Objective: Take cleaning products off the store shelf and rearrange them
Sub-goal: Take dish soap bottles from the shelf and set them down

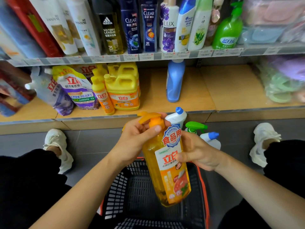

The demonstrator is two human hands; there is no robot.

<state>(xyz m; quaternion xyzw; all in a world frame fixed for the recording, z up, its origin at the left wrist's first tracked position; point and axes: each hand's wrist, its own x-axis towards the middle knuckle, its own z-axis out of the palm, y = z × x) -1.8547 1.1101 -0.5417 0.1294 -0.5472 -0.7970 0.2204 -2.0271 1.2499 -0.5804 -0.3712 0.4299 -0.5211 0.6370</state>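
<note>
Grey floor tiles (pixel 92 146) lie between the person's knees, and nearest on them stands a black basket (pixel 118 187) with an orange rim. Over it hangs the orange dish-soap bottle (pixel 166 179), off the shelf, tilted with its base toward the camera and its pump away. Held this way, a squeeze on the pump could probably squirt soap, and the smooth, heavy body could slip down into the basket if either grip eases. The left hand (pixel 137 139) comes in from the left, its fingers curled over the pump head and the thumb laid along the neck. The right hand (pixel 198 152) wraps the middle of the bottle from the right side, thumb pressed on the label. Just behind, on the floor, stand two white bottles with blue caps (pixel 176 117) and a green spray trigger (pixel 195 126), near enough that a swing of the bottle might topple them. Farther off, the lower shelf (pixel 231 90) carries yellow jugs (pixel 123 90) and a blue bottle (pixel 175 80), and shampoo bottles (pixel 148 25) line the shelf above.
</note>
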